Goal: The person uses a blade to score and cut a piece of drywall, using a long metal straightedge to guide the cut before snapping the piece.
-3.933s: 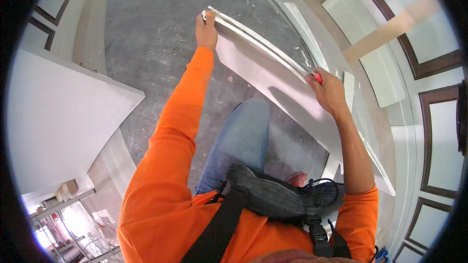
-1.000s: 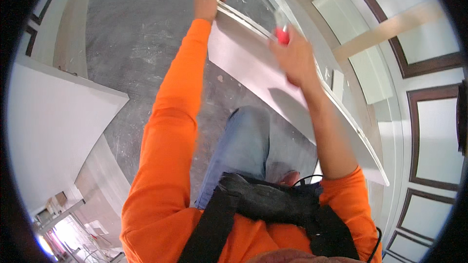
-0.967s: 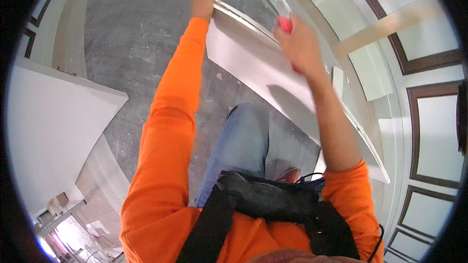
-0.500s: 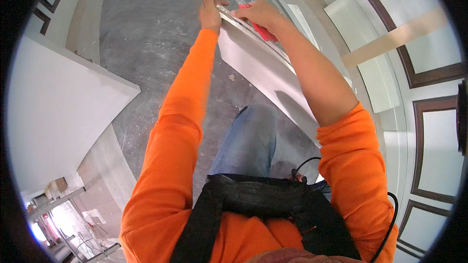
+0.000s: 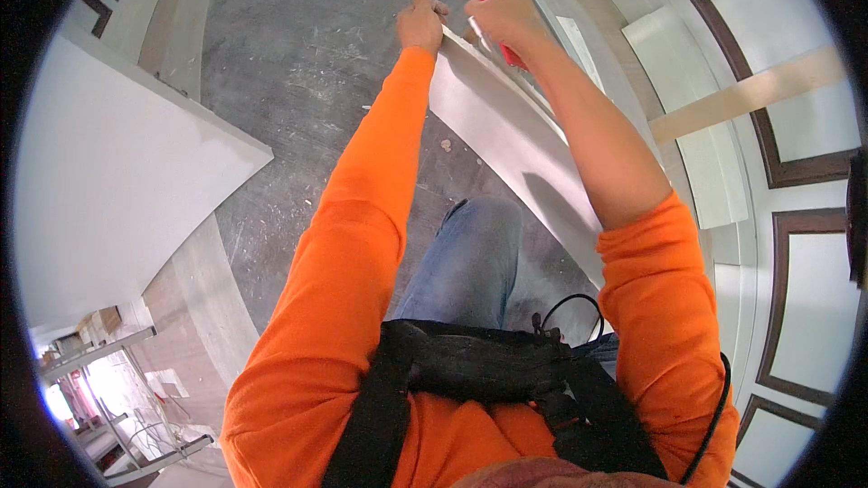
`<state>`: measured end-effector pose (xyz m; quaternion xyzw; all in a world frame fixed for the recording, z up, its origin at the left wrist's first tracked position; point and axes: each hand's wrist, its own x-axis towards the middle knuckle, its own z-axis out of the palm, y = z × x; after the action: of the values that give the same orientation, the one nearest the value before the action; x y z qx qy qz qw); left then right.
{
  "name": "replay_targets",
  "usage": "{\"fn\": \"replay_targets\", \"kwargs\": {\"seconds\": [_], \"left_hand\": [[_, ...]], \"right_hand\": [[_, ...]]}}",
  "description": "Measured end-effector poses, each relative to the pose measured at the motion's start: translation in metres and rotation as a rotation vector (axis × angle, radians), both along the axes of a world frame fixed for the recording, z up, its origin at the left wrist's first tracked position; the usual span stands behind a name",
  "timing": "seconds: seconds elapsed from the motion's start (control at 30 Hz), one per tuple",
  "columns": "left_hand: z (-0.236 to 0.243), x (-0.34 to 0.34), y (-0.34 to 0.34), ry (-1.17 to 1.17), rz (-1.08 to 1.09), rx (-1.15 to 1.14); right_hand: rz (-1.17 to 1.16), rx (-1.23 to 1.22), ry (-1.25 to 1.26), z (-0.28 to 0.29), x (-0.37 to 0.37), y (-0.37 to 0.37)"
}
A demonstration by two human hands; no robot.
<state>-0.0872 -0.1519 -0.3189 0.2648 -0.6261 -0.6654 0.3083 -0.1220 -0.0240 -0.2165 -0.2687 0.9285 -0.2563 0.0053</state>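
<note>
A long white board (image 5: 506,122) stands on its edge on the grey floor, running from the far middle toward my right knee. My left hand (image 5: 420,25) closes on its far end, thumb pointing up. My right hand (image 5: 508,18) is wrapped round a red-handled tool (image 5: 514,57) with a pale tip sticking out beyond the fingers. That hand is over the board's top edge, just right of my left hand. The tool's exact kind is mostly hidden by my fingers.
A large white panel (image 5: 136,172) juts in from the left. Dark-framed wall panels (image 5: 768,99) line the right side, with a pale wooden strip (image 5: 750,95) crossing there. A metal frame (image 5: 136,348) stands at the lower left. My bent knee (image 5: 475,244) is beside the board.
My right hand with the red-handled tool has risen and moved away from my left hand along the board's edge. The left hand keeps its place at the board's end; the whole view has shifted slightly.
</note>
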Motion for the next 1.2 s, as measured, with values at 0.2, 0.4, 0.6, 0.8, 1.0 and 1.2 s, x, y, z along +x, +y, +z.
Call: {"fn": "replay_targets", "kwargs": {"seconds": [0.2, 0.4, 0.6, 0.8, 1.0, 1.2], "left_hand": [[-0.007, -0.017, -0.013, -0.126, 0.028, -0.498], [0.032, 0.026, 0.027, -0.16, 0.0, -0.015], [0.015, -0.03, 0.024, 0.118, 0.066, -0.387], [0.021, -0.016, 0.009, 0.068, 0.079, 0.013], [0.024, -0.009, 0.021, -0.068, 0.15, -0.071], [0.009, -0.035, 0.012, -0.648, 0.008, -0.964]], "right_hand": [[-0.47, -0.445, 0.146, 0.029, -0.081, 0.172], [-0.861, 0.191, 0.134, 0.077, -0.172, 0.483], [-0.273, -0.293, 0.274, 0.062, -0.05, 0.37], [0.006, -0.311, -0.438, 0.024, 0.011, 0.064], [0.252, -0.178, -0.378, -0.012, -0.015, 0.039], [0.014, 0.067, 0.277, 0.024, -0.124, 0.219]]}}
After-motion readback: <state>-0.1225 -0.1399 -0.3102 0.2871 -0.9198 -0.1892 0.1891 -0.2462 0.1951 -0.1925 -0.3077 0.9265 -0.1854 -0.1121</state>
